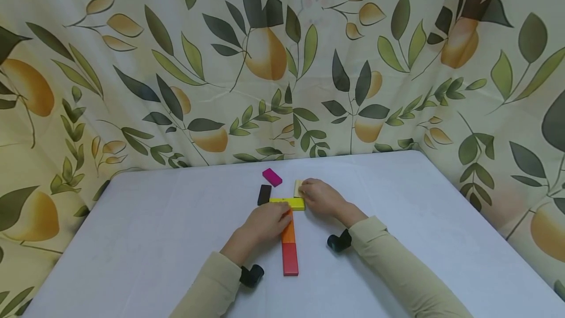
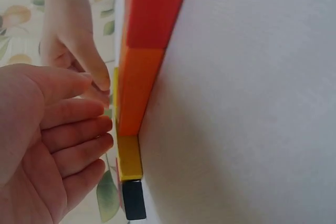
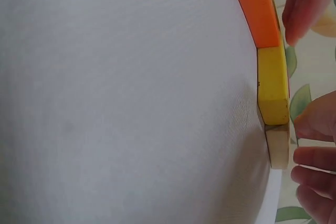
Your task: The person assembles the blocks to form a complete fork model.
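Two flat blocks, red [image 1: 290, 259] and orange [image 1: 288, 233], lie end to end on the white table. A yellow block [image 1: 295, 203] lies crosswise at the orange one's far end. My left hand [image 1: 265, 221] is over the orange block, and the left wrist view shows its fingers loosely extended with nothing held. At the yellow block's right end stands a cream block [image 3: 278, 148]. My right hand [image 1: 324, 199] is right at it, fingertips bent beside its top with a narrow gap in the right wrist view. A black block [image 1: 264, 194] meets the yellow one's left end.
A magenta block [image 1: 272, 177] lies slantwise behind the black one. The white tabletop [image 1: 167, 239] spreads to both sides. Behind it hangs a leaf-and-fruit patterned curtain [image 1: 145, 77]. Black wrist devices [image 1: 251, 276] stick out by both sleeves.
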### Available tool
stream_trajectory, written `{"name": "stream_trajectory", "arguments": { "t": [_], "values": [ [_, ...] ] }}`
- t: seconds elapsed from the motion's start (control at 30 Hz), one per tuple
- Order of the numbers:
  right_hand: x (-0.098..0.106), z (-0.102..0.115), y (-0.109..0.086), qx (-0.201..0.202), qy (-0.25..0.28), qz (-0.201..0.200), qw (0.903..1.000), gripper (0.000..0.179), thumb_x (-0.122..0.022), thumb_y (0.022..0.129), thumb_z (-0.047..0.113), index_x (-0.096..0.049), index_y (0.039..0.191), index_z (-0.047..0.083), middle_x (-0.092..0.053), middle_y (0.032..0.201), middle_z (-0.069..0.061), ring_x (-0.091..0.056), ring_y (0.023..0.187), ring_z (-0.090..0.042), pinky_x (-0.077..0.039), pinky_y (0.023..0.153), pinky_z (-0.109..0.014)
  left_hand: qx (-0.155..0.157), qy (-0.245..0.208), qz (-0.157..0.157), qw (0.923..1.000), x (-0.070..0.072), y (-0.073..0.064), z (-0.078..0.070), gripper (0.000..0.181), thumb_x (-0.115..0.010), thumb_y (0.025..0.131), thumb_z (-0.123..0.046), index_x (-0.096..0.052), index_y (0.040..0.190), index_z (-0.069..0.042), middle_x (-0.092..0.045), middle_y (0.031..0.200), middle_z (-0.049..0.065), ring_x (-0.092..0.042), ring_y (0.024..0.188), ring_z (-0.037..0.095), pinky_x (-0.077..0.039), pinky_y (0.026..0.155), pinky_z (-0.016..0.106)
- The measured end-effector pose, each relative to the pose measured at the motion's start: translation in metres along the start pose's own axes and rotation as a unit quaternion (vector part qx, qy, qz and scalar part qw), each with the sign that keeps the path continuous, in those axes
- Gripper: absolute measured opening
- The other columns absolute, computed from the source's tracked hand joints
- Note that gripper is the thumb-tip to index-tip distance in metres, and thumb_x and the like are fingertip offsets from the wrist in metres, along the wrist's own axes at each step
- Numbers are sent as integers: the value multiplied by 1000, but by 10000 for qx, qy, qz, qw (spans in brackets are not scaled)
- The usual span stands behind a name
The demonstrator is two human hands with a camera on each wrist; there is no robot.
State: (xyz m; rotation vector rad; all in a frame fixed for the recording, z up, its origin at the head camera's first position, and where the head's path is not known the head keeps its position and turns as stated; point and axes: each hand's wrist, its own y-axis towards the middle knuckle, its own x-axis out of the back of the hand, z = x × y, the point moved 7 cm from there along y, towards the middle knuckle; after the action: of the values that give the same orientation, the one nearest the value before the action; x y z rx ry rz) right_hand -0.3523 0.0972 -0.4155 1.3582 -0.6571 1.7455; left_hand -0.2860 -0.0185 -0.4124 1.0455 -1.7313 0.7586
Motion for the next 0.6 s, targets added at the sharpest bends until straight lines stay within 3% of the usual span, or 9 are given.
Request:
{"name": "stream_trajectory", "arguments": {
  "t": [0.1, 0.23, 0.47, 0.6],
  "values": [
    [3, 3, -2, 78, -59, -132, 9999, 30, -58, 89, 15, -63, 116, 2, -59, 117, -13, -53, 110, -26, -42, 95, -38, 95, -139, -39, 9998, 4, 0, 3, 39, -55, 92, -30, -57, 125, -8, -63, 108, -1, -56, 96, 13, -46, 88, 30],
    [5, 8, -4, 105, -66, -248, 9996, 30, -57, 90, 17, -63, 116, 2, -58, 118, -13, -52, 111, -27, -42, 95, -39, 273, -278, -76, 9992, 9, 2, 11, 45, -53, 93, -31, -50, 132, -8, -54, 129, 3, -49, 118, 18, -41, 95, 35],
    [8, 16, -9, 30, 19, -291, 9996, 27, -58, 90, 18, -65, 112, 5, -59, 117, -11, -52, 112, -26, -42, 94, -39, 583, -383, -191, 9974, 16, 7, 25, 47, -54, 92, -31, -49, 134, -9, -51, 132, 3, -46, 120, 20, -40, 96, 37],
    [8, 22, -14, 91, 96, -222, 9997, 26, -60, 88, 17, -66, 111, 5, -59, 117, -10, -51, 112, -26, -42, 94, -39, 655, -390, -447, 9961, 20, 10, 33, 46, -56, 92, -28, -49, 134, -9, -50, 133, 3, -49, 116, 20, -42, 94, 35]
  ]
}}
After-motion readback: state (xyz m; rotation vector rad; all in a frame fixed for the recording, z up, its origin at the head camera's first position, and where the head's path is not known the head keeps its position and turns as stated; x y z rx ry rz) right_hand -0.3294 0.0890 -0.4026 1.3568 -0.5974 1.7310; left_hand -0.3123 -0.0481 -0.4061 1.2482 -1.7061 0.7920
